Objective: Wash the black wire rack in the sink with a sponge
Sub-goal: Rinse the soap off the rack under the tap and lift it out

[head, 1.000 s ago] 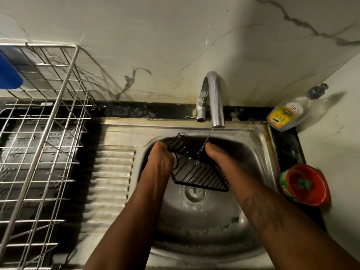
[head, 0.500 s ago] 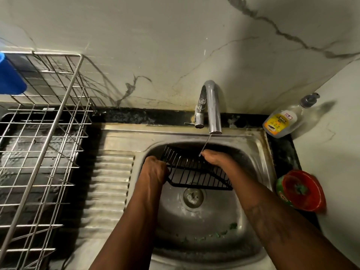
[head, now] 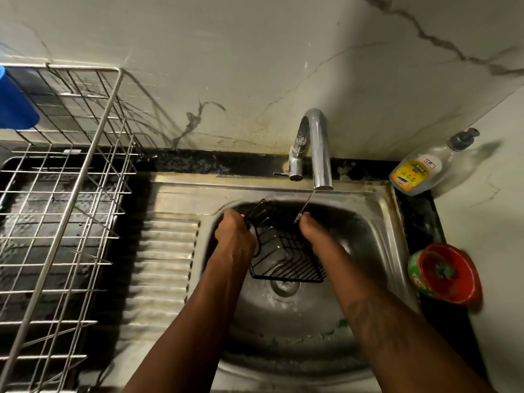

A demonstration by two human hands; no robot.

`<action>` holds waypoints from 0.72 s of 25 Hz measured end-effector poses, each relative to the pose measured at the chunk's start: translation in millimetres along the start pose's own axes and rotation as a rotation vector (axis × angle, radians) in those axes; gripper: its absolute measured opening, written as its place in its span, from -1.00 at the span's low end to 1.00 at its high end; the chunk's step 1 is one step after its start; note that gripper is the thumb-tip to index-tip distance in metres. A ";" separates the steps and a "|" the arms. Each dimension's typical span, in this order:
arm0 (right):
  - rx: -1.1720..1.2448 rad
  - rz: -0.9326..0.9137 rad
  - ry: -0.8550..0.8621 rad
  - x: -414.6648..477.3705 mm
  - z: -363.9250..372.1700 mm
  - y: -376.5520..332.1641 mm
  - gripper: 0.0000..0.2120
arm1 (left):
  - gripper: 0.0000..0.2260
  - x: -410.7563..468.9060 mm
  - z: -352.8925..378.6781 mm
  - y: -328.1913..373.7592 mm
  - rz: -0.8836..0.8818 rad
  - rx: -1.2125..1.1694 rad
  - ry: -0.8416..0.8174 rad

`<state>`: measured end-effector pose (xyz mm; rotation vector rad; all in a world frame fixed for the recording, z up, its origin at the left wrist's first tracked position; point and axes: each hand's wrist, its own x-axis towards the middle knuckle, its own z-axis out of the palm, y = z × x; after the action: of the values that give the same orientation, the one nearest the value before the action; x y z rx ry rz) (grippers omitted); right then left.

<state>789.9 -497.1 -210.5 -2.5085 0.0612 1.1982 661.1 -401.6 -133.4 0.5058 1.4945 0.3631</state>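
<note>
— What does the room look like?

— Dim. A pale marble wall (head: 255, 66) with dark veins stands behind a steel sink (head: 380, 199), and a black counter strip (head: 212, 161) runs along its foot. A ridged drainboard (head: 167, 251) lies left of the basin.

— And the black wire rack (head: 286, 251)?

— In the basin, tilted, above the drain (head: 285, 285). A thin stream (head: 304, 204) falls from the curved faucet (head: 319, 148) onto its far right side.

— The hands?

— The left hand (head: 235, 236) grips the rack's left edge, fingers curled around the wire. The right hand (head: 312, 228) sits at the rack's right side under the stream; its fingers are hidden, so I cannot tell whether it holds anything.

— Anything else around?

— A silver dish rack (head: 71, 194) on the left with something blue (head: 15, 100) in it, a soap bottle (head: 419, 170) in the right corner, a red bowl (head: 448, 273) nearer, and green bits (head: 326, 333) on the basin floor.
</note>
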 end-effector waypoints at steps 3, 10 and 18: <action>0.147 0.062 0.079 -0.6 4.1 -6.7 -0.19 | -0.64 -16.7 12.0 0.7 0.050 -0.036 0.155; 0.212 -0.075 0.129 -76.4 -5.6 -22.7 -0.40 | -0.65 1.8 4.1 -18.0 0.080 0.095 0.216; 0.211 -0.111 0.146 -86.8 21.5 -40.1 -0.27 | -0.51 -7.3 10.2 -7.6 0.186 0.269 0.230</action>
<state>726.1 -462.3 -144.8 -2.3767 0.0798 0.9134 670.2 -412.9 -131.2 0.8435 1.7353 0.3770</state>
